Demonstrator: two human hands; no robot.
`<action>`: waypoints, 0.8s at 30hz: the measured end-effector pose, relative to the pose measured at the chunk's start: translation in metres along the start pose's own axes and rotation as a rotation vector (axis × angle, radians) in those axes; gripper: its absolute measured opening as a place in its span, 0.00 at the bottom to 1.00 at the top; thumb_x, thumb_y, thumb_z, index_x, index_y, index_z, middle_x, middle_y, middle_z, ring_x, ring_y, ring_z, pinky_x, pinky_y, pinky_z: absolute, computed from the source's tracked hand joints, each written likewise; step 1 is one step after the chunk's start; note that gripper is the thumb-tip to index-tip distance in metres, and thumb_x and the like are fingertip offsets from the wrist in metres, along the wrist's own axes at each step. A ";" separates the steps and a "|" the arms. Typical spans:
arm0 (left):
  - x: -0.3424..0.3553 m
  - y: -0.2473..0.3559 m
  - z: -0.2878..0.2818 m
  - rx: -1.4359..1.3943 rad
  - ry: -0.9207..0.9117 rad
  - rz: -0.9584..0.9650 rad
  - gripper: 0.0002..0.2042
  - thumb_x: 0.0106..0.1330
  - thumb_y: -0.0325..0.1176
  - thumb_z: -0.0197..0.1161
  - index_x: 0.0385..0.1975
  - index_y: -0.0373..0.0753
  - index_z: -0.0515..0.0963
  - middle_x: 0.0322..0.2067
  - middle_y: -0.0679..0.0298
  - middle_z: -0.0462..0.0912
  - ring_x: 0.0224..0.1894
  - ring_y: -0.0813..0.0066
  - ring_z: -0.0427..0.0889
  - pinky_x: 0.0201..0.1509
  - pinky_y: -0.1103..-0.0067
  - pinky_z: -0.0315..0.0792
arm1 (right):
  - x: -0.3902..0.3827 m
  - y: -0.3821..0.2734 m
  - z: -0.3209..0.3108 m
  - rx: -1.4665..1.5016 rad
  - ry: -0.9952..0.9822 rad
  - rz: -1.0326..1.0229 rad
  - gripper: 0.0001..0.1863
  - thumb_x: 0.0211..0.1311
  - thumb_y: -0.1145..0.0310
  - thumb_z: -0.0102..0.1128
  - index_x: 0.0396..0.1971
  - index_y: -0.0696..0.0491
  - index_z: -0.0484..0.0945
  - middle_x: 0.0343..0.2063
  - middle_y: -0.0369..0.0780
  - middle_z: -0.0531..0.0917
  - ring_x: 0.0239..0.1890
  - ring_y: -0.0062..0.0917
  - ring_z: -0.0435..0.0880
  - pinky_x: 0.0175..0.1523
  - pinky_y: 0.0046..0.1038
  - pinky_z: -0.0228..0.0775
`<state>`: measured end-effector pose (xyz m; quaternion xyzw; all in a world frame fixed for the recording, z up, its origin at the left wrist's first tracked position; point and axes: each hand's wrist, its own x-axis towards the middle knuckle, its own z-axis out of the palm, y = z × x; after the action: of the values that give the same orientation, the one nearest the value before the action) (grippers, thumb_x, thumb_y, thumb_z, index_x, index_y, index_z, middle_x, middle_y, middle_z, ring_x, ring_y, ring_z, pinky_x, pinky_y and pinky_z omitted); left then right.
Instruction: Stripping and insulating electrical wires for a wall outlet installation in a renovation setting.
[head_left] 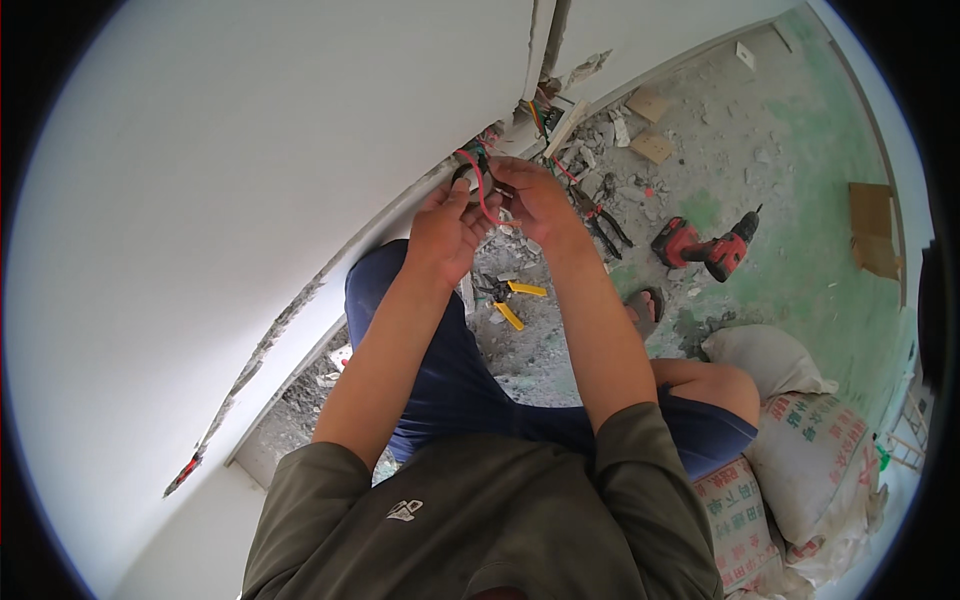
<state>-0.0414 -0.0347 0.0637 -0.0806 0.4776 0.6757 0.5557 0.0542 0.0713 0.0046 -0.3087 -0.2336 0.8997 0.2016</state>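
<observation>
Two bare hands at wiring low on a white wall

Location: a white wall (260,150), close to its foot. A red wire (478,172) comes out at a rough opening, curves down between the hands and passes in front of the left fingers; its free end, copper in tint, lies beneath the right hand. A black wire (460,172) arcs beside the left thumb.

Left hand (443,235): half open, fingers loosely curled, thumb raised toward the black wire. The red wire crosses its fingers; whether either wire is gripped cannot be told.

Right hand (538,203): fingers bent and drawn together near the opening, just beside the red wire. The fingertips are partly hidden, so their hold cannot be determined.

Surroundings: a second cavity with coloured wires (541,118) is noted just beyond the hands. Rubble (595,155) covers the floor beneath it. Yellow-handled pliers (503,291) lie spread open between the forearms; dark pliers with red on the handles (602,217) lie to the right of the right hand. Farther right, a red and black drill (707,248) rests on its side. A cardboard box (874,230) stands near the right edge of the floor. Filled white sacks (808,455) are piled beside the person's right knee. A long chipped groove (275,335) runs along the wall, at left.
</observation>
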 end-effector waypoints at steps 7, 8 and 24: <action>-0.002 -0.001 -0.001 -0.149 0.083 0.003 0.14 0.70 0.29 0.51 0.52 0.31 0.67 0.48 0.51 0.74 0.49 0.53 0.76 0.48 0.68 0.76 | 0.003 0.004 0.009 0.242 0.127 -0.091 0.11 0.65 0.65 0.57 0.42 0.55 0.78 0.36 0.35 0.82 0.34 0.19 0.78 0.38 0.22 0.71; -0.002 -0.001 -0.002 -0.164 0.065 0.021 0.14 0.69 0.28 0.53 0.51 0.30 0.68 0.48 0.51 0.74 0.48 0.55 0.76 0.49 0.69 0.76 | 0.005 0.005 0.011 0.256 0.161 -0.096 0.10 0.65 0.64 0.57 0.39 0.54 0.78 0.34 0.35 0.81 0.32 0.19 0.77 0.37 0.22 0.71; -0.001 -0.009 -0.008 -0.296 0.064 0.110 0.11 0.64 0.27 0.60 0.45 0.35 0.72 0.44 0.61 0.75 0.49 0.72 0.72 0.55 0.76 0.70 | -0.024 0.004 0.026 -0.382 0.438 -0.192 0.13 0.63 0.60 0.60 0.36 0.56 0.80 0.23 0.34 0.81 0.22 0.17 0.75 0.26 0.20 0.66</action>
<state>-0.0375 -0.0423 0.0552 -0.1570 0.3940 0.7653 0.4842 0.0534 0.0486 0.0318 -0.5043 -0.3776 0.7282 0.2698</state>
